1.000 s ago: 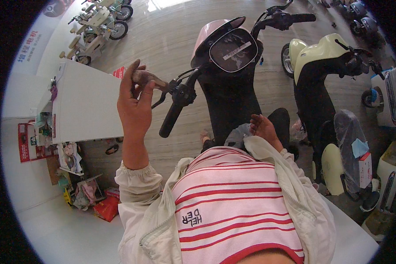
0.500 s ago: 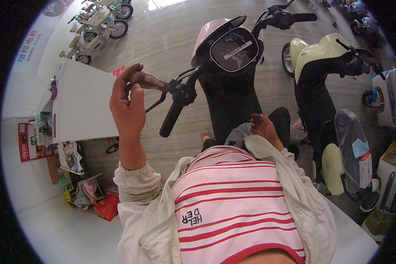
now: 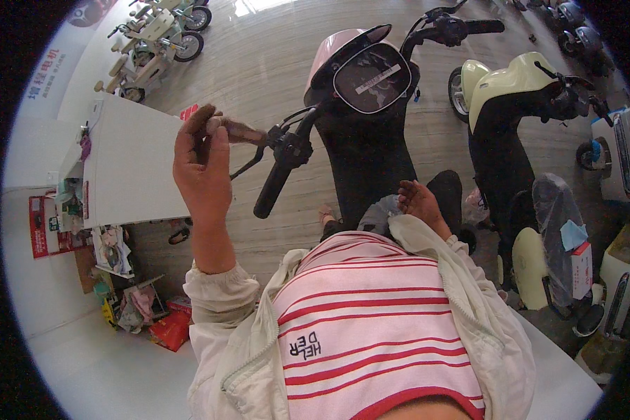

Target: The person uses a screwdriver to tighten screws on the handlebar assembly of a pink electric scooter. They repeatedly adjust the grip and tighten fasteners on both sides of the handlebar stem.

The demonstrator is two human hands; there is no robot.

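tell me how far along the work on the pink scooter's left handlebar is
Done: nothing looks finished; the black grip is on the bar and the pink scooter stands whole. In hand: the left hand is raised, holding a short brown tool against the brake lever mount. The right hand rests low by the knee, empty. Left: whatever the tool is turning; I cannot tell how loose it is.

scooter point(image 3: 360, 133) ahead, counter point(image 3: 129, 168) left
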